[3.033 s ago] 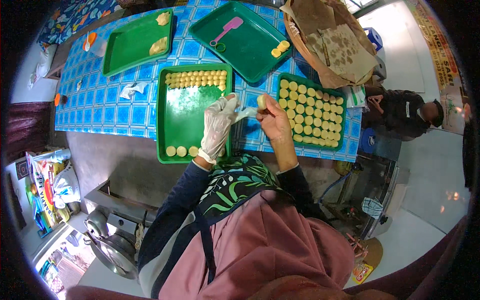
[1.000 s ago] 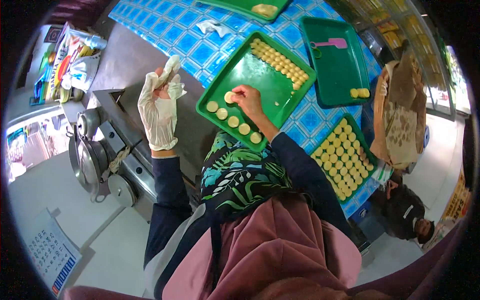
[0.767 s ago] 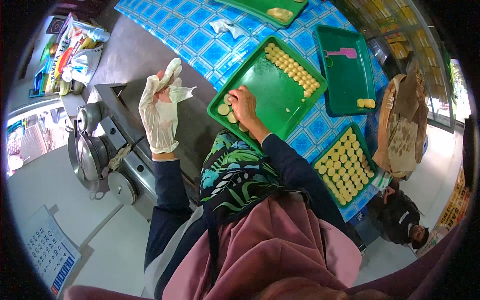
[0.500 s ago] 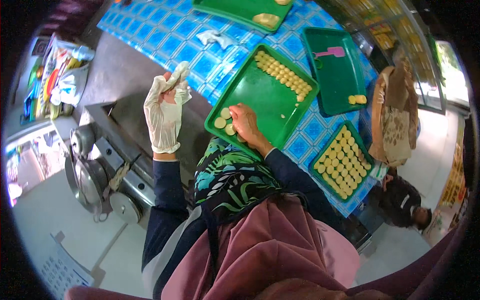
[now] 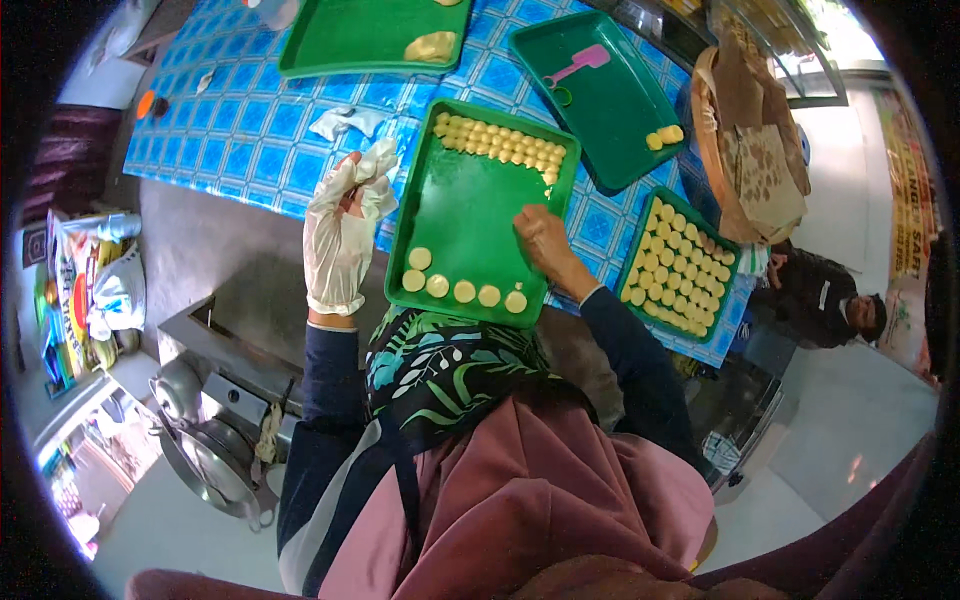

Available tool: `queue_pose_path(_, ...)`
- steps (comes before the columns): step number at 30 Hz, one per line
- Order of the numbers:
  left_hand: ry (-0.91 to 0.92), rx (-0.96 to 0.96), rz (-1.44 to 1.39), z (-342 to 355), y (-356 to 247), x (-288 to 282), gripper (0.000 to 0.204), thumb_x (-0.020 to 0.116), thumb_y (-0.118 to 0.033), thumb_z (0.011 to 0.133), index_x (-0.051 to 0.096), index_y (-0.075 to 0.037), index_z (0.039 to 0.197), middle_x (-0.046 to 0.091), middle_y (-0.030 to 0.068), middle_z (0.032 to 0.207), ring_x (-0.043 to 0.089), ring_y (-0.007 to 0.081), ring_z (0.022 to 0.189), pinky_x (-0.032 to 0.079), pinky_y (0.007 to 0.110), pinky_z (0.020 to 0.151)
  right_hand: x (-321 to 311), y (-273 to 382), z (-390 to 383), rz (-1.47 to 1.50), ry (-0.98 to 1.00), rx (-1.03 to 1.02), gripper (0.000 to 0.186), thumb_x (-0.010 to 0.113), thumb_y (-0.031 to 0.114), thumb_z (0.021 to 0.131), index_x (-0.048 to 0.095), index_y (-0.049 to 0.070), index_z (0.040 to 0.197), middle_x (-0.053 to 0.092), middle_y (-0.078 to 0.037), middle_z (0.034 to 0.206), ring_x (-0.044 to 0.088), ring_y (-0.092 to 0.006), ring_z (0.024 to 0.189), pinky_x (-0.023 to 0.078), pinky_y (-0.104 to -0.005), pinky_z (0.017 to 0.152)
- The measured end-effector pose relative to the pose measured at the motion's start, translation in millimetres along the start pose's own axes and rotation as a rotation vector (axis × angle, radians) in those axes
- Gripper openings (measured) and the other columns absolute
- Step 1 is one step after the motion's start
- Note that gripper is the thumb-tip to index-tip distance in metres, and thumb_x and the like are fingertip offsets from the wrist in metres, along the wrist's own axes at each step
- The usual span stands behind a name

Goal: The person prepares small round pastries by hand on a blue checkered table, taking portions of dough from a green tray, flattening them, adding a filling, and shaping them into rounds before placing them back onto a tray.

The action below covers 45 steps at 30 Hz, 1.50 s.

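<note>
Five dough discs (image 5: 462, 290) front of green tray (image 5: 470, 205) | right hand (image 5: 541, 240) curled, touching tray | gloved left hand (image 5: 340, 235) pinching dough.

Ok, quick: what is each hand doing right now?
Left hand: gloved, raised off the table, closed on a white crumpled wad.
Right hand: bare, empty, fingers resting on the green tray.

Bright, even daylight across the blue-checked table (image 5: 250, 130), and the green tray (image 5: 470, 215) in the middle reads crisp. Strongest light pours in at the upper right, where the pale floor (image 5: 850, 440) washes out. Shadows are soft and short. Straight edges bow hard toward the rim, a black circular border closes it off, and detail smears out there.
</note>
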<state>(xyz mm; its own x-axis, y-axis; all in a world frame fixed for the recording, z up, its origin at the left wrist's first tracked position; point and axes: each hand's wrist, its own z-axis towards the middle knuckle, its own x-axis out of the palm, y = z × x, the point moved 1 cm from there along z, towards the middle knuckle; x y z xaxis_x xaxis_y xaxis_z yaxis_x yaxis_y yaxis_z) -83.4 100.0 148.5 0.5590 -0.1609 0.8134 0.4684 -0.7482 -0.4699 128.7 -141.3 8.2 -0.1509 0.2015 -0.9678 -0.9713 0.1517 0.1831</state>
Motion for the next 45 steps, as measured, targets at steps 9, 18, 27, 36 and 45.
queue_pose_path(9,-0.125,-0.003,0.077,3.8,3.5,-6.7,0.018,0.06,-0.014,0.101,0.063,0.002,0.108,0.064,0.0268,0.127,0.067,0.0283,0.112,0.055,0.034,0.083,-17.6,-40.6,24.7,-0.189,0.02,0.017,0.008,0.067,0.01,0.067,0.069,0.005,0.073,0.063,-0.014,0.078,0.058,-0.0297,0.087,0.044,-0.0432,0.069)
queue_pose_path(18,-0.099,-0.047,0.028,7.6,5.3,-15.3,0.023,0.06,-0.012,0.101,0.058,0.005,0.116,0.064,0.0282,0.126,0.068,0.0247,0.096,0.057,0.031,0.078,-17.1,14.9,-19.2,0.211,0.239,0.071,0.002,0.066,0.01,0.072,0.065,0.008,0.072,0.063,-0.01,0.078,0.057,-0.0304,0.086,0.046,-0.0464,0.075)
queue_pose_path(27,-0.069,-0.024,0.108,6.0,27.0,0.6,0.02,0.061,-0.006,0.099,0.06,0.007,0.114,0.063,0.0299,0.128,0.065,0.0366,0.118,0.059,0.035,0.093,-28.0,34.0,-54.7,0.124,0.266,-0.312,0.011,0.072,0.006,0.067,0.063,0.005,0.073,0.058,-0.008,0.088,0.055,-0.0277,0.094,0.046,-0.0467,0.085)
queue_pose_path(36,-0.025,-0.059,0.153,-1.4,27.0,-2.1,0.018,0.06,-0.009,0.101,0.061,0.004,0.113,0.065,0.0278,0.127,0.067,0.0197,0.095,0.055,0.025,0.078,-27.9,-28.1,30.5,-0.043,-0.186,0.063,0.007,0.062,0.005,0.072,0.061,0.004,0.08,0.057,-0.012,0.085,0.056,-0.0307,0.091,0.047,-0.0436,0.074)
queue_pose_path(45,-0.088,-0.063,-0.03,-8.7,17.6,-15.6,0.022,0.059,-0.009,0.101,0.059,0.006,0.117,0.067,0.0251,0.121,0.07,0.0242,0.097,0.057,0.03,0.076,-18.4,-26.2,9.4,-0.271,0.04,-0.159,0.008,0.061,0.008,0.076,0.065,0.001,0.075,0.059,-0.014,0.084,0.055,-0.0283,0.093,0.044,-0.0417,0.078)
